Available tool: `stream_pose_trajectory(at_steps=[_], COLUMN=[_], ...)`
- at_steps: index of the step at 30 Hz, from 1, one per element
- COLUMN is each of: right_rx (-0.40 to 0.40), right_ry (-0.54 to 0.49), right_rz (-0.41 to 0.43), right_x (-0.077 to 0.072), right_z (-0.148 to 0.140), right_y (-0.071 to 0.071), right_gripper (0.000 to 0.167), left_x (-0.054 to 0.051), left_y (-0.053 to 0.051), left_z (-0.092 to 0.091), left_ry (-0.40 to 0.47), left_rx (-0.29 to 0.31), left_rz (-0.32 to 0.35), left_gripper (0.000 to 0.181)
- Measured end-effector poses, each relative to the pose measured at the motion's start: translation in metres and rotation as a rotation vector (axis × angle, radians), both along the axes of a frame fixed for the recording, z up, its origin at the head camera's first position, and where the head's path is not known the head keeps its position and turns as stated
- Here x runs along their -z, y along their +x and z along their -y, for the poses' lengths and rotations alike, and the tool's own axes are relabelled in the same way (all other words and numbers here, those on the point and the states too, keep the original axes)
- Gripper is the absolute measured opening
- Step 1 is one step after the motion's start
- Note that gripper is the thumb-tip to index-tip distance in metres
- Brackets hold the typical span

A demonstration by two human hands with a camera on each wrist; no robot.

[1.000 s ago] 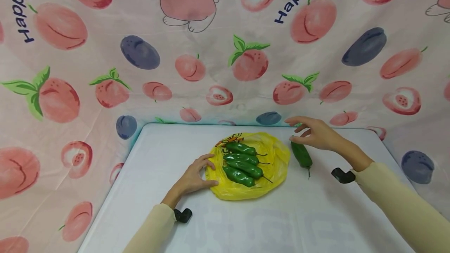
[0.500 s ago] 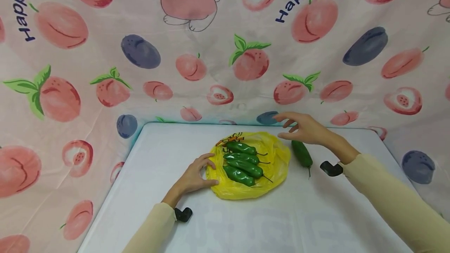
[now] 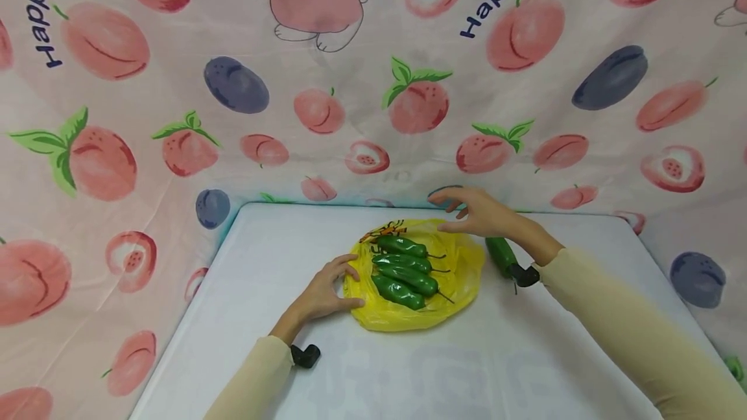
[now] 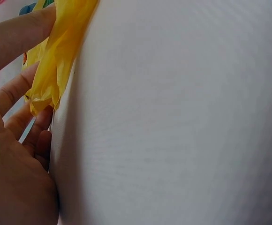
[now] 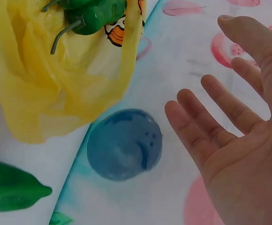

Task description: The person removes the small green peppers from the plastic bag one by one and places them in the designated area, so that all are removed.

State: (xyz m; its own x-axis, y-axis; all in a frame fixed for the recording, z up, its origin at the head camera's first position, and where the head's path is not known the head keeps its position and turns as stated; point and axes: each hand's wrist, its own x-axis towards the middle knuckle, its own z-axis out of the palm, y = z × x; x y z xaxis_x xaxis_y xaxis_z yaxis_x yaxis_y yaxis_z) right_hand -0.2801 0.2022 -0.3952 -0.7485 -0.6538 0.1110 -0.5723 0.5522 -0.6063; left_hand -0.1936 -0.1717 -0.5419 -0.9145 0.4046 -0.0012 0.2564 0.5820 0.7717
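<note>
A yellow plastic bag (image 3: pixel 449 303) lies on the white table with several green peppers (image 3: pixel 403 264) in a row on it, stems mostly pointing right. At its left edge my left hand (image 3: pixel 320 290) holds the bag; the left wrist view has the thumb and fingers (image 4: pixel 18 89) against the yellow plastic (image 4: pixel 63 51). My right hand (image 3: pixel 481 212) hovers above the bag's upper right side, thumb and fingers apart, with nothing in it. To the right of the bag lies one more green pepper (image 3: pixel 500 255), partly covered by the right wrist and its black camera.
Printed fabric (image 3: pixel 362 96) with fruit pictures hangs behind the table and around its sides. The white tabletop (image 3: pixel 420 374) extends in front of the bag. A small green thing (image 3: pixel 735 368) shows at the far right edge, too little of it to identify.
My right hand has moved left from over the single pepper to above the bag's upper right side, its fingers still spread. The left hand, bag and peppers have kept their places.
</note>
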Motion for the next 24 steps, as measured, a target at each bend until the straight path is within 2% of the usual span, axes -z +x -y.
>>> stream_pose_trajectory(at_steps=[8,16,24], right_rx=[-0.041,-0.070,-0.071], right_ry=[0.021,0.033,0.108], right_rz=[0.024,0.072,0.141], right_x=[0.008,0.019,0.032], right_z=[0.020,0.035,0.048], right_y=[-0.002,-0.004,-0.010], right_gripper=[0.054,0.053,0.056], left_x=[0.002,0.001,0.002], left_y=[-0.001,-0.001,-0.001], left_z=[0.001,0.001,0.001], left_ry=[0.001,-0.001,0.003], left_rx=[0.019,0.016,0.017], left_rz=[-0.026,-0.019,-0.022], left_gripper=[0.040,0.040,0.039])
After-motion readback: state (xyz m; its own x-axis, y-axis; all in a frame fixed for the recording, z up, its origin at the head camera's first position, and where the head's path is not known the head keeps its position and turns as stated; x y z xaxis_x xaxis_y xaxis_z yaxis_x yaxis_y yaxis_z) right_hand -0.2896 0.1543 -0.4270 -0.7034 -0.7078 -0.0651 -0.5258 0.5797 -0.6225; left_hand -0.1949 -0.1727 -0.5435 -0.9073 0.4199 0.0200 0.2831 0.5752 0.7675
